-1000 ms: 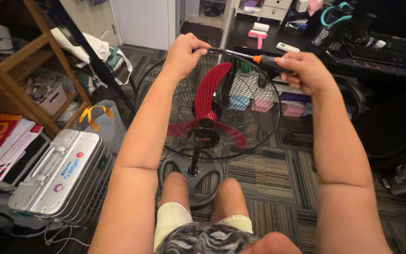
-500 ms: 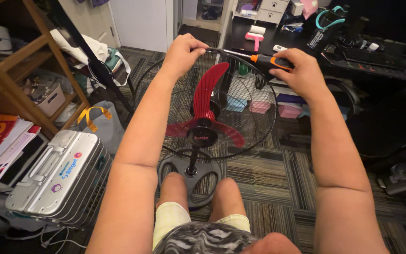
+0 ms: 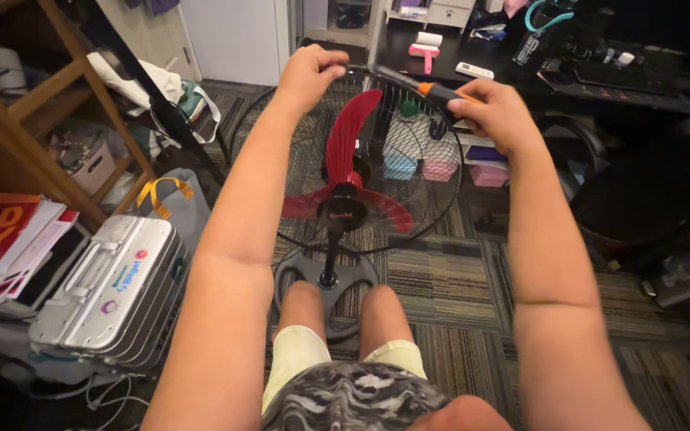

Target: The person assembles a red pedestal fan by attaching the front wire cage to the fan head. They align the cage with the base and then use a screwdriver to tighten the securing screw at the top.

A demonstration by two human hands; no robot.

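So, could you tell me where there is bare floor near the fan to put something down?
Striped carpet lies bare right of the fan base, before the black chair. The left is crowded: silver case, grey bag, shelf.

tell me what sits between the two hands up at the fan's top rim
In the head view, the screwdriver shaft bridges left hand and right hand along the fan rim.

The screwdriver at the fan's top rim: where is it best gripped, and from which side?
By the orange-and-black handle, from the person's right, as the right hand holds it. The screwdriver lies nearly level with its thin shaft pointing left to the top of the fan grille, where the left hand pinches the rim. The thick handle is the only free end.
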